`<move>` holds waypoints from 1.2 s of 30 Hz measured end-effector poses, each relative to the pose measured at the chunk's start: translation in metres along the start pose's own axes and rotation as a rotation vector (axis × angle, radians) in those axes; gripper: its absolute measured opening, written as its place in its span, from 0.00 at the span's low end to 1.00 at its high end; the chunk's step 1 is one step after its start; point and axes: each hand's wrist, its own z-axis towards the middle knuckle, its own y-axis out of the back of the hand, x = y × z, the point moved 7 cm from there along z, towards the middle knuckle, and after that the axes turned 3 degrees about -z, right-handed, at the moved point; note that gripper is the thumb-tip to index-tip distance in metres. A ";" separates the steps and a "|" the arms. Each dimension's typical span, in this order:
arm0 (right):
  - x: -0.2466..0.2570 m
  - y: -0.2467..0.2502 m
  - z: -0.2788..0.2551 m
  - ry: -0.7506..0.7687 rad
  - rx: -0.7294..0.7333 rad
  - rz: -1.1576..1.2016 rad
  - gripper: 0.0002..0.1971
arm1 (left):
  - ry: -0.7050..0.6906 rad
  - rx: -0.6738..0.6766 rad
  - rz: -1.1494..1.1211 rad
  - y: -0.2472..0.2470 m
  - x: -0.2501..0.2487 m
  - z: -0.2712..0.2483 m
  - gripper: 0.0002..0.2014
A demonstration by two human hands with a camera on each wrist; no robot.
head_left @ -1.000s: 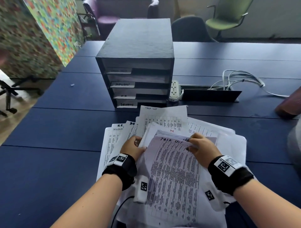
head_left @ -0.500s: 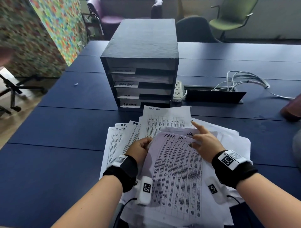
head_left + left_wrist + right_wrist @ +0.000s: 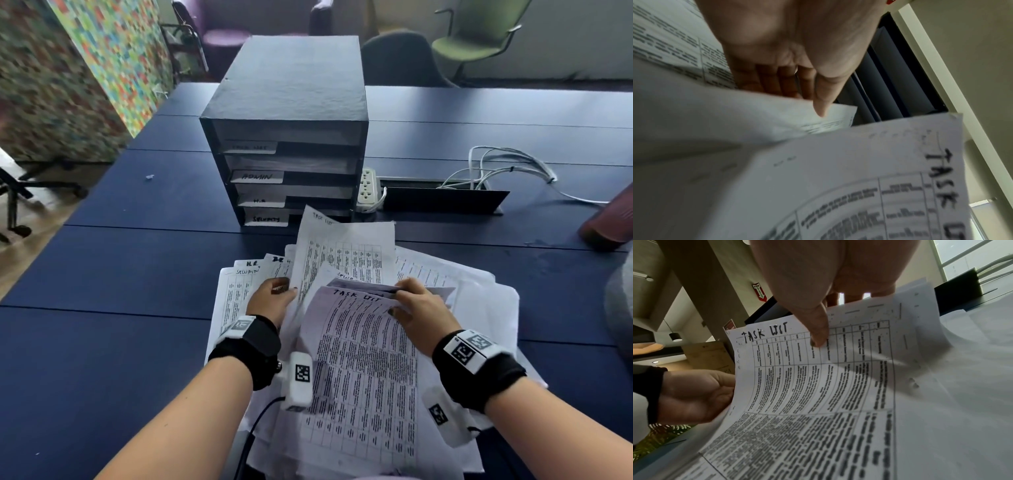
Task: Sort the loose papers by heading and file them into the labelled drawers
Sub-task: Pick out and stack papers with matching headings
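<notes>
Both hands are deep in a messy heap of loose papers [image 3: 479, 301] spread over the near part of the dark blue worktop [image 3: 102, 274]. The right hand [image 3: 416, 308] pinches the top right corner of a sheet headed "TASK LIST" [image 3: 363, 370], thumb on the printed side and fingers tucked behind it; the right wrist view shows that thumb pressed onto the table grid just right of the heading. The sheet curves up off the pile, tilted toward the person.

The left hand [image 3: 270, 298] is at the left edge of the same sheet, fingers curled in among the papers. In the left wrist view the thumb [image 3: 821, 104] lies on a lower sheet and the fingers go under it, so it's gripping paper, though I can't tell how many sheets.

Another "TASK LIST" page [image 3: 346, 253] sticks up behind the hands, leaning toward the drawer unit [image 3: 287, 102]. Pages headed "H.R" and "SECURITY" fan out on the left side of the heap.

The black drawer unit stands just beyond the papers, four slots stacked, labelled from the top TASK LIST, ADMIN, H.R, SECURITY. A white power strip [image 3: 368, 188] sits just right of it, with white cables [image 3: 507, 168] further right.
</notes>
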 end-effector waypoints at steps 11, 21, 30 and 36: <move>0.002 0.004 -0.006 -0.026 -0.007 0.012 0.08 | -0.187 0.091 -0.024 -0.013 -0.019 -0.014 0.20; 0.008 0.014 -0.008 -0.048 0.009 0.081 0.12 | -0.251 0.217 -0.073 -0.008 -0.037 -0.023 0.17; 0.009 0.010 -0.007 -0.010 0.011 -0.039 0.08 | -0.497 -0.125 -0.157 0.046 -0.111 -0.026 0.12; 0.014 0.011 -0.014 0.039 -0.007 -0.054 0.08 | -0.686 -0.300 -0.248 0.097 -0.159 -0.039 0.12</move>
